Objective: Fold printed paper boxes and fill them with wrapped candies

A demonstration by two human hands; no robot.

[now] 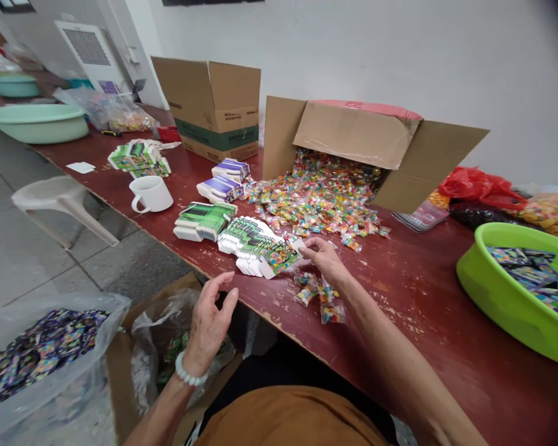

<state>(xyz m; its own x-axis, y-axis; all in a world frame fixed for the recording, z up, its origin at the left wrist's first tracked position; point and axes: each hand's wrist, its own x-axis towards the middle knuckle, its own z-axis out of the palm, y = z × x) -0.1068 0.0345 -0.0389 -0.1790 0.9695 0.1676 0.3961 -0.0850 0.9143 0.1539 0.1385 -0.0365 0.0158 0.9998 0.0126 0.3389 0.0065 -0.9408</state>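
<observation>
1. Work piece: the printed flat box [281,256] lies at the near end of the fanned stack [244,238], at the centre of the frame.
2. Right hand [324,259], centre: thumb and forefinger appear to pinch the white end flap of the flat box. Left hand [211,316], lower centre: fingers curved, thumb apart, nothing held.
3. Recommended handling: grip one flap only, near its edge, so that a second box is not drawn along. Slide it off in line with the fan; a sideways pull would probably scatter the stack. Bringing the left hand to the opposite end should steady the thin card.
4. Caution: keep the right forearm clear of the loose wrapped sweets [333,313] beside it.
5. Flat box markings: green print with coloured sweets; the lettering is too small to read.
6. Green stack [205,220] and purple stacks [220,189], left of centre: no wording legible.
7. Upright carton [193,114], upper left of centre: dark print above and on a green band; characters cannot be made out.
8. Tipped carton [356,133], upper right of centre: no readable label on the visible flaps.
9. White mug [156,194], left of centre: no marking visible.
</observation>
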